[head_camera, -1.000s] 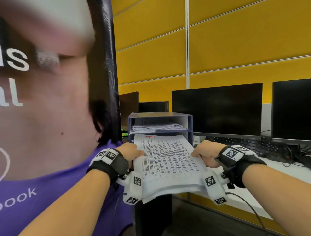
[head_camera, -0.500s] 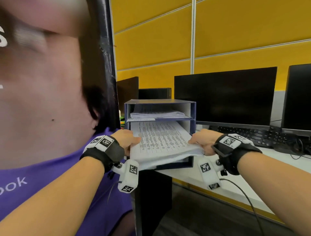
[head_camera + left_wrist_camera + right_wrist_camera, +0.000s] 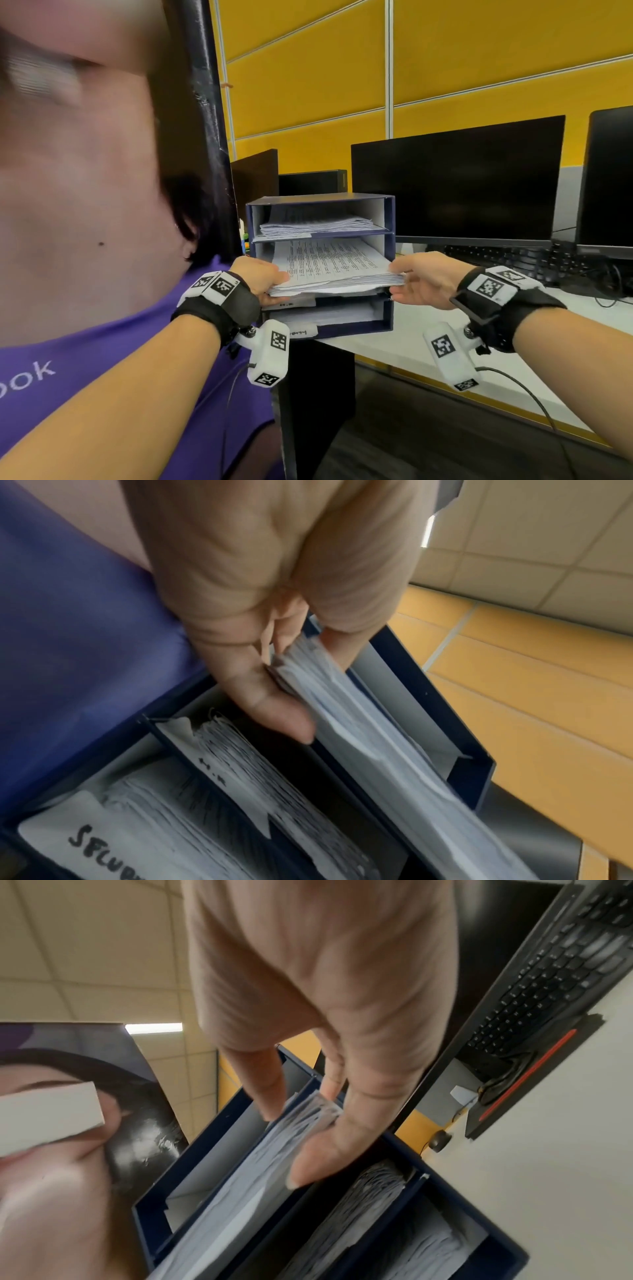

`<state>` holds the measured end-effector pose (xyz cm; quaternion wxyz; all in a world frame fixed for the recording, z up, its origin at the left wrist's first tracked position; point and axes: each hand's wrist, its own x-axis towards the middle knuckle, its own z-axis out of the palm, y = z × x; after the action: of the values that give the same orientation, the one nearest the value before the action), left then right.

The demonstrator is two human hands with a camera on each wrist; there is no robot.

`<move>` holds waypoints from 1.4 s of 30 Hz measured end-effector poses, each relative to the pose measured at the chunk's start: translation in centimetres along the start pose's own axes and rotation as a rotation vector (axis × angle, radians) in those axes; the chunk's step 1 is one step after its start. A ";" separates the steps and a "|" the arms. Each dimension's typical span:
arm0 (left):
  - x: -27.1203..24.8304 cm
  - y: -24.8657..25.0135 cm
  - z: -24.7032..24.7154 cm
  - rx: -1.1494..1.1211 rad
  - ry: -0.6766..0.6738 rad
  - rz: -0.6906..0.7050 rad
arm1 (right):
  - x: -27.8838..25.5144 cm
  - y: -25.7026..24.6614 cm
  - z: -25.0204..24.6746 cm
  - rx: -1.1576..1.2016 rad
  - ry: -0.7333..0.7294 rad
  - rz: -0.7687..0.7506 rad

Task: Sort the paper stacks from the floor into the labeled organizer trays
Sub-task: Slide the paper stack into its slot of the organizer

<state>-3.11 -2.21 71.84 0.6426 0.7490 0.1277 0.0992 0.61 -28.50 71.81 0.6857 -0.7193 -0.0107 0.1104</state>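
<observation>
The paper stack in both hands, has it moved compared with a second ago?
Yes. The paper stack has gone forward into the middle tray of the blue organizer; a second ago it was almost wholly in front of the opening.

The organizer (image 3: 388,219) stands on the desk's (image 3: 394,346) left end, before me. My stack (image 3: 329,263) lies partway in its middle tray — my left hand (image 3: 257,279) at its left corner, my right hand (image 3: 421,279) at its right. Papers fill the trays above and below. Right of it — a monitor (image 3: 455,178), keyboard (image 3: 507,255) in front.
</observation>
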 end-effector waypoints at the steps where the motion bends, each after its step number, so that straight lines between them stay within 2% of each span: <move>1: 0.4 -0.1 0.0 0.035 0.026 0.018 | -0.1 0.1 -0.3 0.018 -0.026 -0.024; 4: 0.1 -0.1 0.0 0.082 0.046 0.034 | -0.3 0.7 -0.9 -0.075 -0.075 -0.125; 7: -0.3 -0.1 -0.3 0.186 -0.029 0.014 | -0.3 1.3 -0.7 -0.148 -0.087 -0.189; 10: -0.4 0.2 -0.7 0.455 -0.060 0.053 | -0.7 1.3 -0.3 -0.145 -0.069 -0.217; 12: -0.4 0.6 -0.6 0.712 -0.031 0.135 | -0.8 1.2 -0.1 -0.129 -0.054 -0.232; 14: -0.4 1.1 -0.2 0.858 0.028 0.234 | -0.8 1.1 0.0 -0.127 -0.036 -0.243; 16: -0.5 1.7 0.5 0.953 0.053 0.346 | -0.8 1.0 0.1 -0.126 -0.023 -0.248; 22: -1.6 3.0 3.5 1.147 -0.024 0.617 | -0.7 0.6 0.3 -0.079 -0.002 -0.256; 29: -1.9 3.8 4.9 1.261 -0.111 0.703 | -0.7 0.6 0.4 -0.061 0.002 -0.257; 33: -1.6 4.0 4.8 1.191 -0.174 0.690 | -0.6 0.6 0.3 -0.036 -0.005 -0.261; 42: -1.2 4.0 4.5 1.140 -0.202 0.704 | -0.4 0.7 0.1 0.033 -0.033 -0.269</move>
<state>-2.60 -7.38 75.10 0.0851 0.9733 -0.1519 0.1493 0.13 -28.52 71.16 0.7059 -0.6980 -0.1165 0.0293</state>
